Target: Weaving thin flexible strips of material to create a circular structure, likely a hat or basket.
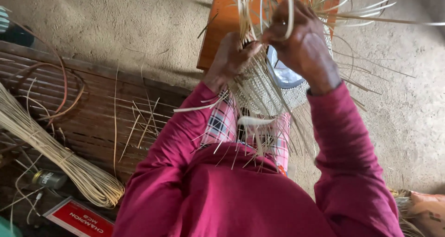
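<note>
While both hands grip cane strands at twelve o'clock, the half-woven basket (pixel 259 91) rests on the lap. Left hand (pixel 230 58) pinches strips (pixel 243 14) at the rim; right hand (pixel 303 44) closes on another. Risk, in judgement: sharp bending could snap a strand.

Partly woven pale cane basket (pixel 259 91), cylindrical, lying tilted across the lap over the checked pink cloth, its open mouth facing away and showing what is probably a whitish lining. Unwoven cane strips (pixel 259 5) are fanning loosely outward from its far rim, while shorter ends are trailing down near the waist.
</note>
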